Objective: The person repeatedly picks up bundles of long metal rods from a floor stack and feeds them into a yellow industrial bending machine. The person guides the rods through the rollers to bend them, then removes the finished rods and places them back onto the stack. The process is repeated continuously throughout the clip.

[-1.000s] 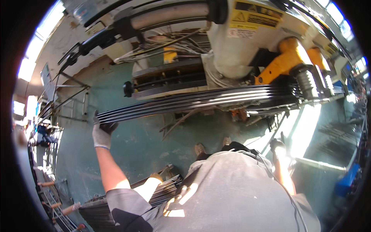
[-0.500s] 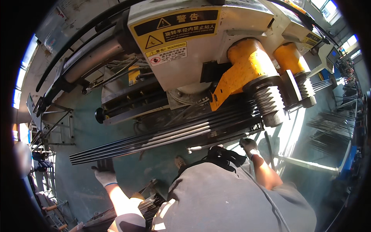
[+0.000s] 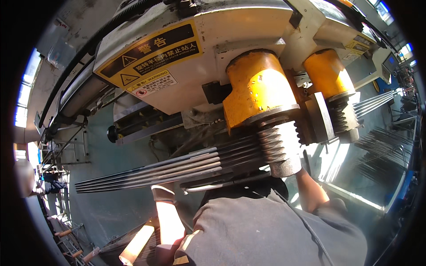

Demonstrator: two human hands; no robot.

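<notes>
A bundle of several long, thin metal bars [image 3: 177,168] runs from the left to beneath the machine head. My left hand [image 3: 163,193], in a pale work glove, is below the bars near their middle; its fingers are hidden behind them. My right forearm [image 3: 312,190] reaches up to the ribbed metal roller [image 3: 279,144], which covers my right hand. Above the bars, an orange housing [image 3: 259,84] carries that roller. A second orange housing [image 3: 328,73] with a smaller ribbed roller [image 3: 347,122] stands to its right. What either hand holds cannot be seen.
The white machine body [image 3: 199,66], with yellow warning labels, hangs low ahead. A flexible ribbed hose [image 3: 230,184] lies in front of my waist. More metal rods [image 3: 384,148] lie at the right by a pale frame. A cardboard tube [image 3: 137,244] is at lower left.
My left hand has moved right, from near the bars' left ends to under their middle. The machine head appears larger and further left, and its roller now covers my right hand.
</notes>
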